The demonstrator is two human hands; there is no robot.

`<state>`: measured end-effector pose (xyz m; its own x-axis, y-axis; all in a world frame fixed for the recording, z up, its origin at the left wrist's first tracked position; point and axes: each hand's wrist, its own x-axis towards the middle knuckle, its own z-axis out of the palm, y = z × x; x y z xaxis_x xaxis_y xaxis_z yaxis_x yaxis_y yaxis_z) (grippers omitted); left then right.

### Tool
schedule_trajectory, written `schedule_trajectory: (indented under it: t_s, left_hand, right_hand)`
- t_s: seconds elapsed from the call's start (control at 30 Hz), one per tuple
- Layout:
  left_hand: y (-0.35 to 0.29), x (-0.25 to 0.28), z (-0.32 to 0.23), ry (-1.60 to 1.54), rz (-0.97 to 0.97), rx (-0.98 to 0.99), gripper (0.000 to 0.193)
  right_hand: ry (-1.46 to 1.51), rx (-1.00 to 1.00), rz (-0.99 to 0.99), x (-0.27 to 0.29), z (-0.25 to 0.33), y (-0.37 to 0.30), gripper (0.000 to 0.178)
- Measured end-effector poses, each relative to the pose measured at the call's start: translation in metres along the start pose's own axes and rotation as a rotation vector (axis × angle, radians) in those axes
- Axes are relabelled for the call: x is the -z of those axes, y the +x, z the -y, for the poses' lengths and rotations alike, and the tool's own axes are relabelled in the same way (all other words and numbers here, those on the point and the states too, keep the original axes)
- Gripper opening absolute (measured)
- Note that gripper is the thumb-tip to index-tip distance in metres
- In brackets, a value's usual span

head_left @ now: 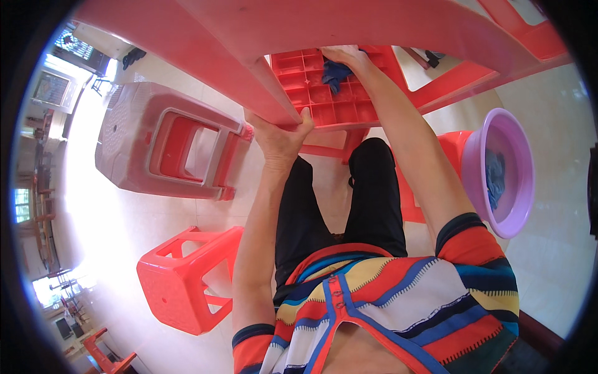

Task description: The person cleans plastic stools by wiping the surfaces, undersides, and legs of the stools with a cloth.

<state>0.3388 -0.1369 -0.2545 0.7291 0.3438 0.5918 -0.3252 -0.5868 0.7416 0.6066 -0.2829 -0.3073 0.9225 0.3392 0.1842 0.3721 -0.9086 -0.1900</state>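
Observation:
A large red plastic stool (367,25) is tipped in front of me, with the ribbed grid of its seat's underside facing me. My left hand (280,137) grips the lower end of its near left leg, thumb on one side and fingers behind. Through the gap between the legs reaches my right hand (349,57), closed on a dark blue cloth (336,76) that lies against the ribbed underside. Part of the right fingers is hidden by the stool's frame.
A stack of greyish-pink and red stools (134,140) lies on its side at left. Closer, a small red stool (180,290) is also tipped over. At right, a purple basin (529,174) holding a wet blue-grey cloth (495,177) rests on a red stool (451,149).

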Motion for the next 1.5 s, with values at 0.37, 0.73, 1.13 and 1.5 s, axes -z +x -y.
schedule_trajectory:
  t_s: [0.37,0.73,1.13,1.5]
  left_hand:
    - [-0.001,-0.004,0.005,-0.019,-0.013,-0.007,0.082]
    - [0.005,-0.007,-0.006,-0.036,0.007,0.003,0.082]
    - [0.004,-0.005,-0.003,-0.028,-0.003,-0.018,0.08]
    - [0.002,-0.006,-0.003,-0.016,-0.005,0.013,0.083]
  right_hand:
    - [-0.004,-0.013,-0.067,0.016,0.014,-0.032,0.059]
    - [0.275,-0.091,-0.719,0.007,-0.012,-0.044,0.029]
    - [-0.387,0.053,-0.622,-0.005,-0.038,-0.025,0.029]
    - [-0.295,-0.019,-0.253,0.007,-0.033,-0.03,0.044]
